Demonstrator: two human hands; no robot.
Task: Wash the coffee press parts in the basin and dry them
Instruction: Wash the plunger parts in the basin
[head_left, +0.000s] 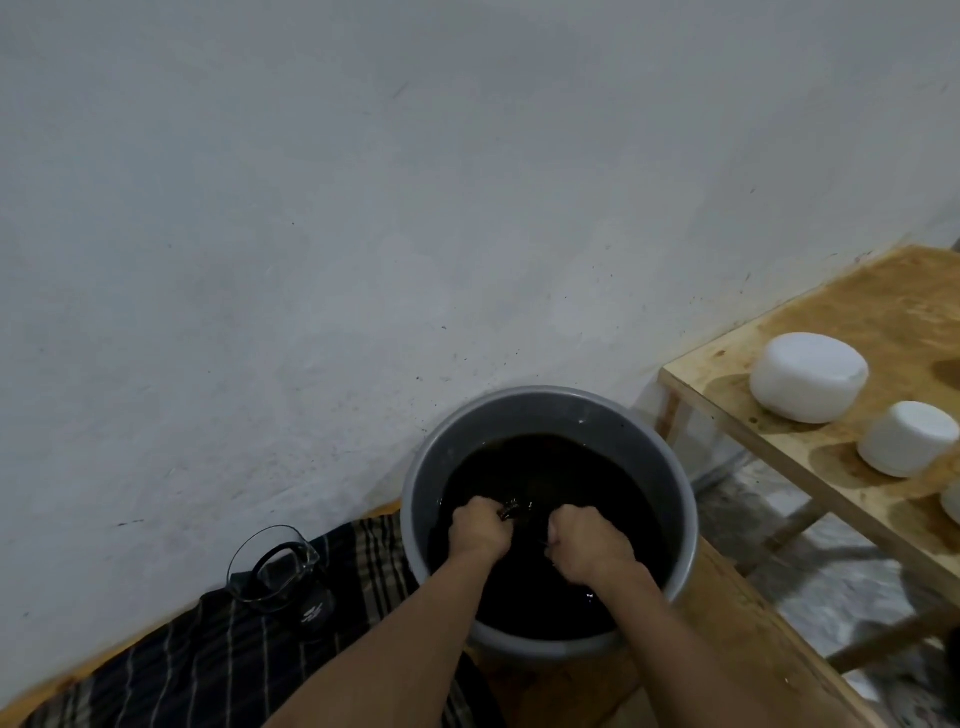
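Washing was under way: both hands, left hand (479, 531) and right hand (587, 545), gripped a small submerged part in the basin (675, 499), the glass carafe (272, 564) lay on the striped cloth (208, 665), and drying remained.

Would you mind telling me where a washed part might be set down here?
The striped cloth in front of the glass jug is bare, as is the wooden shelf behind the white tubs. The basin is crowded with both hands.

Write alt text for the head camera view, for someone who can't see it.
A person's left hand and right hand, both fisted, work a small dark part in dark water in a grey basin. A glass carafe lies on a striped cloth to the left; white tubs sit on a wooden shelf at right.
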